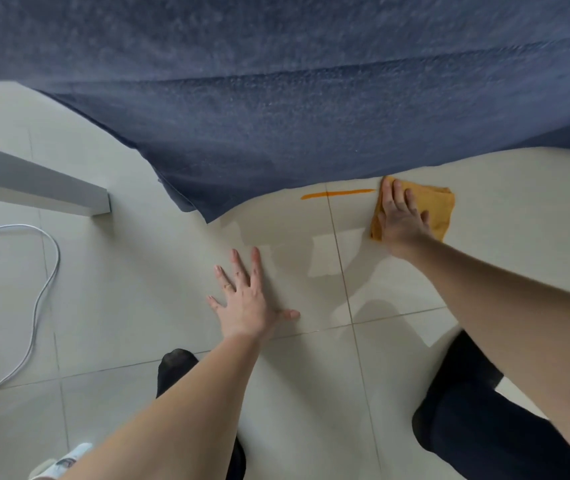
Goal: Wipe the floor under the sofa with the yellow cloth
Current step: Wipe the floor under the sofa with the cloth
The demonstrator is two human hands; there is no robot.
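Observation:
The yellow cloth (436,209) lies flat on the pale tiled floor (138,289), right at the lower edge of the dark blue sofa (276,98). My right hand (401,216) presses down on the cloth with fingers spread, fingertips close to the sofa's edge. An orange streak (337,194) runs along the floor to the left of the cloth, just in front of the sofa. My left hand (249,299) rests flat on the tiles with fingers apart and holds nothing. The floor beneath the sofa is hidden.
A grey-white table leg or board (34,181) reaches in from the left. A white cable (46,271) loops over the tiles at the left. My knees in dark trousers (467,427) rest on the floor below. A white item (65,462) lies at the bottom left.

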